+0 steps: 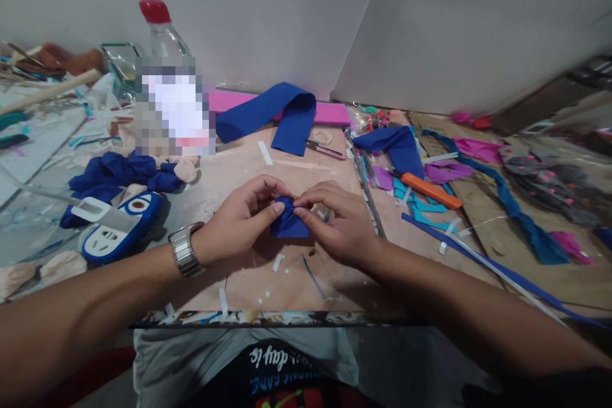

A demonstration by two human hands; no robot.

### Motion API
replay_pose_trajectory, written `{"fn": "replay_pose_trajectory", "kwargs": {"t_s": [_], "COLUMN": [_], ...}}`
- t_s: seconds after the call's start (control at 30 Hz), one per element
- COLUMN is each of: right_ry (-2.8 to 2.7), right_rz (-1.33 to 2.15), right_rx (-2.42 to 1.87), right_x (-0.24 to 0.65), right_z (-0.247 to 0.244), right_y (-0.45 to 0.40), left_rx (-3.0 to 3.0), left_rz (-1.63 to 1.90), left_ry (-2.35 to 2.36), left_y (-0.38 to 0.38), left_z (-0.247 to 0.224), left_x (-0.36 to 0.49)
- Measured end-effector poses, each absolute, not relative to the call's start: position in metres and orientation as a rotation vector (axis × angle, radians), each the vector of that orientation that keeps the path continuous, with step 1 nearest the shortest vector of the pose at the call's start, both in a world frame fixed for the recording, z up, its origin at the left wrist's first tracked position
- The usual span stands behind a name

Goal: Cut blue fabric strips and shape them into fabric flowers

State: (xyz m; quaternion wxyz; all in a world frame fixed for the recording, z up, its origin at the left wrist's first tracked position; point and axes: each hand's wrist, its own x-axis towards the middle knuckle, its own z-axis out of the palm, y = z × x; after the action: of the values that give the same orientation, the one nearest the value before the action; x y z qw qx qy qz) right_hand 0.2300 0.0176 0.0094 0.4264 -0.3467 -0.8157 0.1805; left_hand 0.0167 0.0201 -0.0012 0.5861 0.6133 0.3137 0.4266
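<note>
A small piece of blue fabric (292, 227), gathered at its top, is pinched between my two hands over the middle of the work board. My left hand (246, 213), with a metal-band watch (185, 248) at the wrist, grips its upper left side between thumb and fingers. On the upper right side, the thumb and fingertips of my right hand (337, 217) press on the gathers. Parts of the fingers behind the cloth are hidden. Beyond my hands, a long blue fabric strip (291, 118) lies folded over on a pink strip (335, 114).
A blue-and-white power strip (124, 226) and bunched blue fabric (119, 172) sit at left. Behind stands a red-capped bottle (165, 35). Tape (322, 136) and small snips (325, 149) lie behind my hands. An orange cutter (428, 189) rests at right among scraps, near cardboard (507, 229).
</note>
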Motion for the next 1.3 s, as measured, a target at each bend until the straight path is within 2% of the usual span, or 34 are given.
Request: {"fn": "replay_pose_trajectory", "kwargs": {"t_s": [0.8,1.3], "right_ry": [-1.824,-1.862], "right_rz": [0.894,0.820], "right_rx": [-1.135,-1.137], "right_x": [0.2265,0.2266], "right_z": [0.0109,0.0051], "right_y": [0.0154,0.0201], "left_rx": [1.560,1.428], "left_rz": [1.030,0.937], "left_ry": [0.640,0.623], "left_y": [0.0193,0.0200], "left_z": [-0.0050,-0.0019], "left_x": [0.0143,0.0145]}}
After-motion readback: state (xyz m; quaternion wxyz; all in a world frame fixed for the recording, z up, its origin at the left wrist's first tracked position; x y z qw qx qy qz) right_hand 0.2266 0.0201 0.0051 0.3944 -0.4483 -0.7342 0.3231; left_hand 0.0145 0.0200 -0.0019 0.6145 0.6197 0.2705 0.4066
